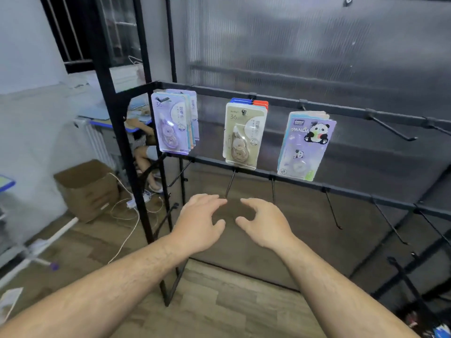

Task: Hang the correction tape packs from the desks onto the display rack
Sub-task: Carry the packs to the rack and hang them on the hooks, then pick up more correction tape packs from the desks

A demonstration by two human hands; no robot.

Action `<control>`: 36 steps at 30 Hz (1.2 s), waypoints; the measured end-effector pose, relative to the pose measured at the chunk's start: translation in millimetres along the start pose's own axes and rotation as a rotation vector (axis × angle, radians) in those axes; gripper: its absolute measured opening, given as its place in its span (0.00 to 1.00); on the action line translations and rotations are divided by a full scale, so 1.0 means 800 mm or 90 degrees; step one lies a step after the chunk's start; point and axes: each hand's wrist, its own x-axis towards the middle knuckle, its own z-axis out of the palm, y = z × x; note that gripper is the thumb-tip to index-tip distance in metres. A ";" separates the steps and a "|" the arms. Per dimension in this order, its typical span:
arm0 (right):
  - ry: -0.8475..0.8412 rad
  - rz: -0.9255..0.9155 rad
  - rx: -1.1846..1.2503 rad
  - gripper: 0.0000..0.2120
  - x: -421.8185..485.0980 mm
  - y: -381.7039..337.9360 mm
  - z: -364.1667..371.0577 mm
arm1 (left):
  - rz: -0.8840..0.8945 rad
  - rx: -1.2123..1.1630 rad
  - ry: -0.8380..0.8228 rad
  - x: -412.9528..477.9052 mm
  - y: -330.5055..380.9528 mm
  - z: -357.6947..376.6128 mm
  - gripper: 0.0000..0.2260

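A black metal display rack stands in front of me. Three bunches of correction tape packs hang from its top rail: purple-fronted packs at the left, beige-fronted packs in the middle, and purple panda packs at the right. My left hand and my right hand hover side by side below the middle packs, in front of the lower rail. Both hold nothing, with fingers relaxed and slightly bent.
Bare hooks stick out from the upper rail at the right, and more hooks from the lower rail. A cardboard box and white cables lie on the wooden floor at the left. A person sits at a blue-edged desk behind the rack.
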 end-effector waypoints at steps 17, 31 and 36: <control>-0.176 -0.277 -0.060 0.27 0.056 -0.381 0.222 | -0.247 0.091 0.100 -0.161 -0.334 -0.226 0.25; -0.349 -0.510 -0.075 0.25 0.078 -0.750 0.469 | -0.504 0.094 0.175 -0.331 -0.636 -0.411 0.24; -0.422 -0.548 -0.075 0.26 0.115 -0.831 0.561 | -0.596 0.072 0.193 -0.357 -0.726 -0.435 0.24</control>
